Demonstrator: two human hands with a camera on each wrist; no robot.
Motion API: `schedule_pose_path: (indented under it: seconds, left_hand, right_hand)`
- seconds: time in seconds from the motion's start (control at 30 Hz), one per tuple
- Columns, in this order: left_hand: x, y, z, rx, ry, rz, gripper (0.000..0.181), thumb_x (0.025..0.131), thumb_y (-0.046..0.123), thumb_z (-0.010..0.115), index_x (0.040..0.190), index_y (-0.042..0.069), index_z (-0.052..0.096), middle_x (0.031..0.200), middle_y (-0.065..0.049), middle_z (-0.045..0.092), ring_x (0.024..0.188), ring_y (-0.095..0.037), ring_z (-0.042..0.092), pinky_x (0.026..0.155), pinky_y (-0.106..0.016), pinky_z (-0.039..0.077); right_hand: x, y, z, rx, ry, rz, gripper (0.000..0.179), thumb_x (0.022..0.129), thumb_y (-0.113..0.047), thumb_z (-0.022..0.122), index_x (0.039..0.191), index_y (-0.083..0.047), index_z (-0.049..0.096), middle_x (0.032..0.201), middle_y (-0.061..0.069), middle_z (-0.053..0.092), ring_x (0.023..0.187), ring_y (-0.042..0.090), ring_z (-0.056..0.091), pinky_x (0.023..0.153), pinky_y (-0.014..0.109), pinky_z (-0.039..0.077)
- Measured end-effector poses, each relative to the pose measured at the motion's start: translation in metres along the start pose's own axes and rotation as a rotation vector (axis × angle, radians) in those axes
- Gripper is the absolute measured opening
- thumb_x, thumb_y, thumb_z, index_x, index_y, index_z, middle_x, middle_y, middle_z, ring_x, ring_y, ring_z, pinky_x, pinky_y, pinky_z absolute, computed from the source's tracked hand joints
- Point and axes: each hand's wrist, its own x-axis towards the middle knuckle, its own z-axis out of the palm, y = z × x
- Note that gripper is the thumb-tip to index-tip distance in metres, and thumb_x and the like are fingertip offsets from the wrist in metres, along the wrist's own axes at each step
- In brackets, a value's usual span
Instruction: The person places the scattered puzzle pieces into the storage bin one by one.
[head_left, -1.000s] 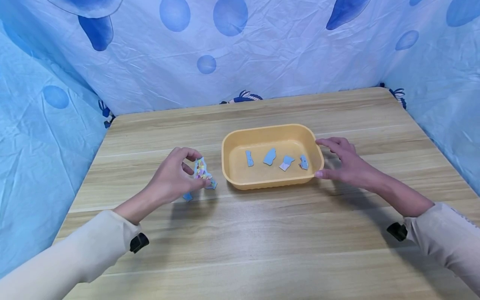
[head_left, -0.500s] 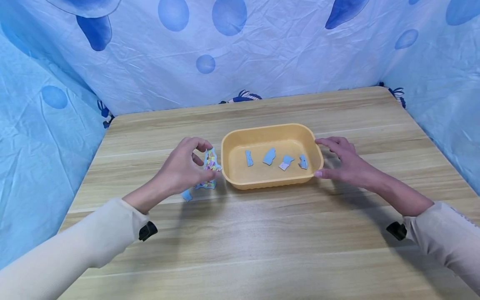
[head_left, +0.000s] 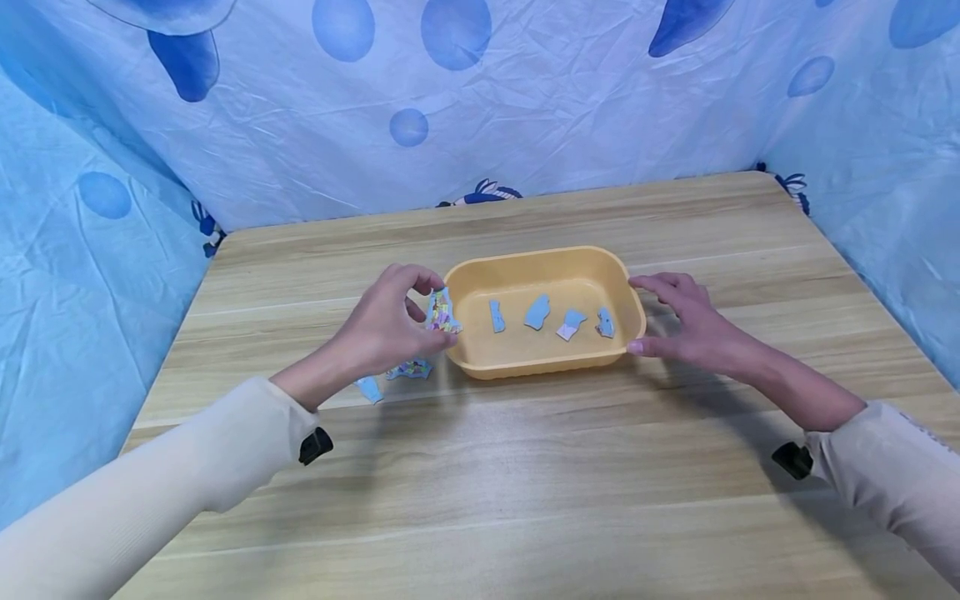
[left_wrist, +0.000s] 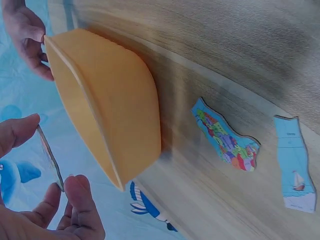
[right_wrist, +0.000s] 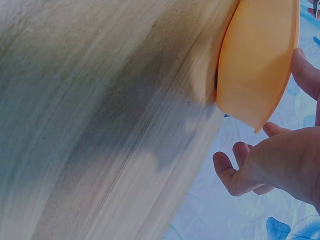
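Observation:
My left hand [head_left: 390, 323] pinches a colourful map-printed puzzle piece [head_left: 441, 313] by its edges, at the left rim of a yellow plastic tray [head_left: 543, 367]. In the left wrist view that puzzle piece [left_wrist: 51, 159] appears nearly edge-on between thumb and fingers. At the tray's right end, my right hand [head_left: 684, 321] has thumb and forefinger spread against the rim. From the right wrist, the other fingers of that hand [right_wrist: 280, 160] hang loosely bent. Inside the tray lie several mostly blue pieces [head_left: 537, 312], spaced out in a row.
On the wooden table [head_left: 525, 500], left of the tray, lie another map piece [left_wrist: 225, 136] and a light-blue piece with a sailboat [left_wrist: 295, 165]. A blue patterned cloth [head_left: 562, 108] rises behind the table and along its sides.
My left hand has carried the pinched puzzle piece right and slightly away from me, up to the tray's rim. Two pieces on the table are now less covered. My right hand has stayed put.

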Motion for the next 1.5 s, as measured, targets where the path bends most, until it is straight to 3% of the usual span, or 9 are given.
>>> schedule_pose_path:
  seconds: [0.63, 1.27, 1.5]
  left_hand:
    - [0.018, 0.010, 0.020, -0.006, -0.052, 0.012, 0.058, 0.073, 0.020, 0.085, 0.121, 0.011, 0.053, 0.119, -0.007, 0.046, 0.091, -0.023, 0.056, 0.074, -0.034, 0.050]
    - [0.032, 0.008, 0.036, -0.029, -0.125, 0.012, 0.061, 0.072, 0.015, 0.085, 0.122, 0.004, 0.053, 0.122, -0.014, 0.043, 0.092, -0.025, 0.056, 0.076, -0.033, 0.050]
    - [0.034, 0.009, 0.039, -0.023, -0.127, 0.004, 0.059, 0.071, 0.016, 0.086, 0.119, 0.006, 0.053, 0.124, -0.013, 0.044, 0.092, -0.025, 0.056, 0.077, -0.033, 0.050]
  right_hand:
    - [-0.001, -0.002, 0.000, 0.015, -0.009, 0.022, 0.089, 0.079, -0.033, 0.080, 0.150, -0.012, 0.030, 0.149, 0.022, 0.018, 0.134, 0.043, 0.010, 0.095, 0.070, 0.024]
    - [0.000, -0.002, 0.000, 0.011, 0.003, 0.007, 0.088, 0.079, -0.031, 0.080, 0.150, -0.011, 0.031, 0.149, 0.022, 0.018, 0.133, 0.044, 0.011, 0.094, 0.069, 0.024]
    - [0.001, -0.002, 0.000, 0.014, 0.001, 0.006, 0.088, 0.079, -0.030, 0.080, 0.150, -0.012, 0.031, 0.149, 0.022, 0.017, 0.133, 0.044, 0.010, 0.094, 0.070, 0.023]
